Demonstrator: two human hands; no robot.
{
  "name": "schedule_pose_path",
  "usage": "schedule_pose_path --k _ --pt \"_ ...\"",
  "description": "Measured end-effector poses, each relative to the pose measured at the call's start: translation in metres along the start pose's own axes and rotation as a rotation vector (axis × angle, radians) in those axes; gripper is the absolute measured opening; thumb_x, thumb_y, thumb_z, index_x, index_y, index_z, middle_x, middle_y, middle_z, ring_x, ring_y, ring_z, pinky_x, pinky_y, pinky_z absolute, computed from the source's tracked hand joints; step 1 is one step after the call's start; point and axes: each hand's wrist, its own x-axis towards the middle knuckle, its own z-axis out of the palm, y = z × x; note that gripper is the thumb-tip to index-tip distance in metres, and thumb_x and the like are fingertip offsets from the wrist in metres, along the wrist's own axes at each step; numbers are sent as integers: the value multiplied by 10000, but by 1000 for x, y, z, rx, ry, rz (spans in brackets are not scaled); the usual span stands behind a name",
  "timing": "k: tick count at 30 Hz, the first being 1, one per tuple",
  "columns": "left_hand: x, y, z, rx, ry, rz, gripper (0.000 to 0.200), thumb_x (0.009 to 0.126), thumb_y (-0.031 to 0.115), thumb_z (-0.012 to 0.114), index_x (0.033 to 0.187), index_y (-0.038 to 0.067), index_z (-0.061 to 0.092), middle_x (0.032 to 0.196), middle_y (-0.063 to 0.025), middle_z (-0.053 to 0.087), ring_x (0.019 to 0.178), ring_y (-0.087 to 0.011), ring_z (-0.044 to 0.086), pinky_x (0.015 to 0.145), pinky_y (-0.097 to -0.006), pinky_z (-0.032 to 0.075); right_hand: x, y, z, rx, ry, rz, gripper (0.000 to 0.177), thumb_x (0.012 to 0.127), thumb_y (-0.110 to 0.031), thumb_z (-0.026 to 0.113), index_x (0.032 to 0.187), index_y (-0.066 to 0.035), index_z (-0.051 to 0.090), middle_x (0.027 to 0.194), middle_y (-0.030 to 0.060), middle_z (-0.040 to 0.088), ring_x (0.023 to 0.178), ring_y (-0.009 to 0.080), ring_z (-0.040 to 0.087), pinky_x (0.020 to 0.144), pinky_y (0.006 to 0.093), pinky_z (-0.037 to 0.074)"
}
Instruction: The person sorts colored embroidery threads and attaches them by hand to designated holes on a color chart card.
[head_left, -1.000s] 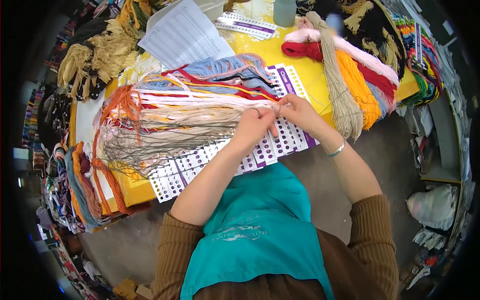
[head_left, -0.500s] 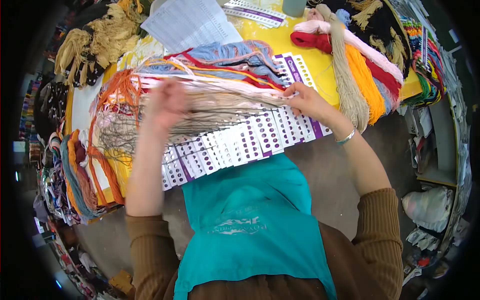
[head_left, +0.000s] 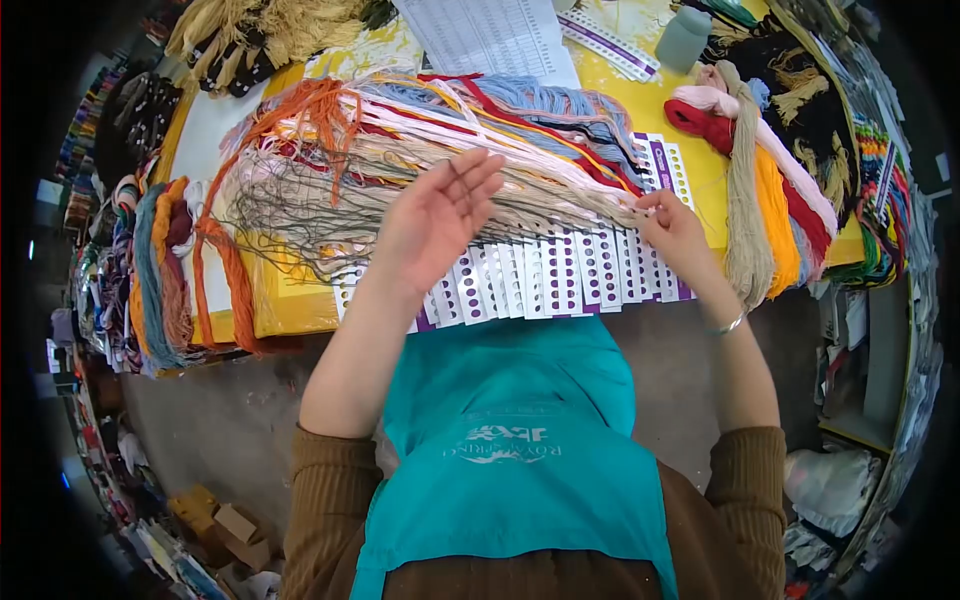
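My left hand point(head_left: 437, 222) is raised over the threads with its palm turned up and its fingers stretched out, holding nothing I can see. The thumb and fingertips of my right hand point(head_left: 680, 238) pinch thread at the right end of the strands, by the punched cards. Long grey-green threads point(head_left: 290, 205) fan out to the left of my left hand, loose and wavy. Beside them lie pink, red, orange and blue threads point(head_left: 570, 112). White thread cards point(head_left: 560, 275) with rows of holes and purple strips overlap along the table's front edge, under the strands.
Hanks of beige, orange, red and pink yarn point(head_left: 765, 210) hang over the table's right side. More hanks point(head_left: 160, 270) hang at the left corner. A printed sheet point(head_left: 490, 40) and a grey-green jar point(head_left: 684, 40) are at the back of the yellow table point(head_left: 295, 308).
My left hand was blurred over the strands and now shows its palm, open and sharper. My right hand stays at the strands' right end. The whole view has shifted.
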Motion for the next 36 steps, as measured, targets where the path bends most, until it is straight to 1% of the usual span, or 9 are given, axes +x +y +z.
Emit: schedule_pose_path --k 3,9,23,27,30,31,32,33,36 --pt "-1 -17 8 -12 -173 -12 421 1002 251 431 1297 -43 494 1339 -168 520 1254 -252 498 1025 -362 451 -15 -38 42 107 166 -237 148 873 -101 640 989 -11 619 751 11 605 642 58 540 572 230 448" --pt "-3 -44 23 61 -225 31 452 985 264 466 1288 -70 500 1291 -149 556 1190 -227 522 1046 -376 395 -26 -112 96 235 113 -276 122 846 -61 638 955 -10 654 839 47 675 653 66 570 580 229 466" --pt "-9 -52 21 289 -97 189 396 986 274 498 1185 -53 597 1253 -151 602 1124 -196 579 1011 -359 438 -21 -95 112 663 130 -147 79 859 -30 603 860 5 673 831 4 657 696 51 531 639 201 439" --pt "-8 -37 6 232 -131 109 349 997 246 464 1139 -35 616 1241 -180 604 1131 -226 588 1039 -381 429 -11 -85 98 929 290 -77 82 859 -53 616 913 -10 659 1089 87 631 988 121 559 877 281 432" --pt "-17 16 -37 -164 -295 18 193 957 129 516 1076 23 624 1101 -189 659 1048 -272 634 932 -373 518 0 -69 22 1518 -58 -160 202 907 -194 523 874 -32 639 1139 172 646 1034 272 623 1002 474 409" --pt "-20 40 -59 -257 -335 53 175 945 122 536 1066 34 628 1076 -177 669 1026 -279 645 905 -367 536 -6 -72 -5 1447 161 -121 145 899 -152 532 821 -45 590 883 85 645 797 188 617 795 351 496" --pt "-37 68 -63 -205 -89 177 144 937 108 553 1053 48 613 909 -99 675 850 -225 661 825 -332 561 -5 -58 -41 1514 1 -177 139 894 -139 542 783 -56 543 775 37 556 675 144 521 653 288 437" --pt "-48 100 -81 -112 -121 190 115 935 78 542 1037 44 583 740 -21 590 660 -133 575 627 -262 534 -4 -42 -80 1574 -160 -231 166 890 -126 552 745 -68 496 667 -10 467 554 99 425 512 225 379" --pt "-91 209 -183 -205 -4 332 173 994 61 393 1038 10 552 620 50 395 474 -46 358 424 -184 249 -24 -18 -179 1229 462 -147 190 879 -102 562 740 -95 432 631 -33 347 477 70 255 404 217 212"
